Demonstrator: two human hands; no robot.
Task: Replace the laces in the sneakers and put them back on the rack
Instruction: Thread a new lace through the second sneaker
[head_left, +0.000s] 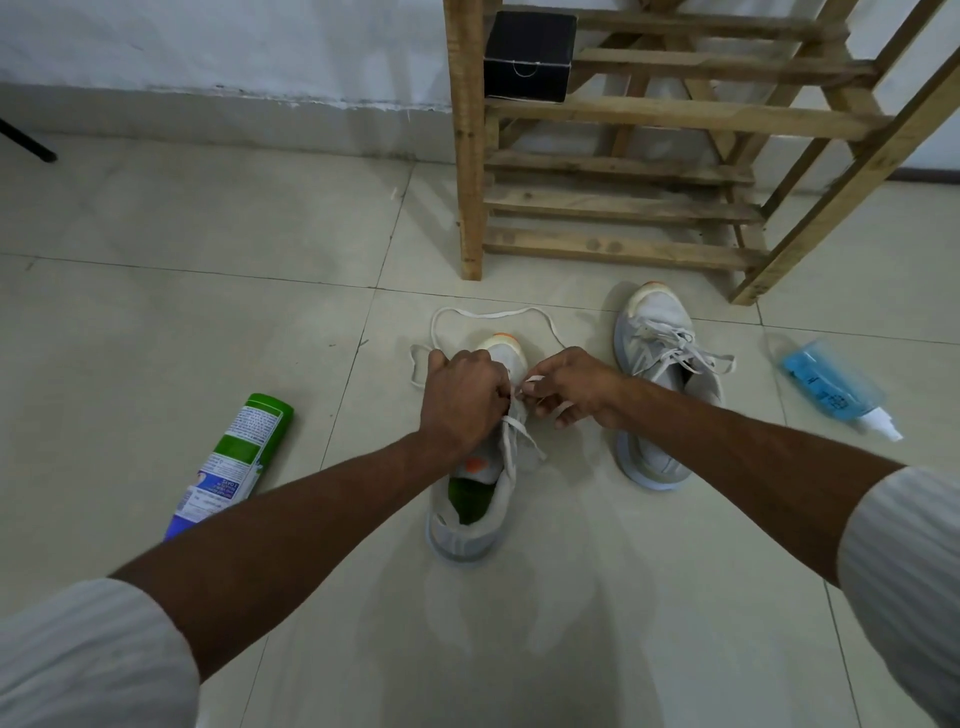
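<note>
While both forearms reach forward, left hand (462, 397) and right hand (574, 387) pinch the lace (485, 314).

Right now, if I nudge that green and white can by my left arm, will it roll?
Probably: the can lies on its side on smooth floor tiles, so it would likely roll across its length. Its wall looks rigid, unlikely to dent under a grip. Left hand and right hand both grip the lace, so free one first.

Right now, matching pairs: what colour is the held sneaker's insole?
The insole is green; head view.
</note>
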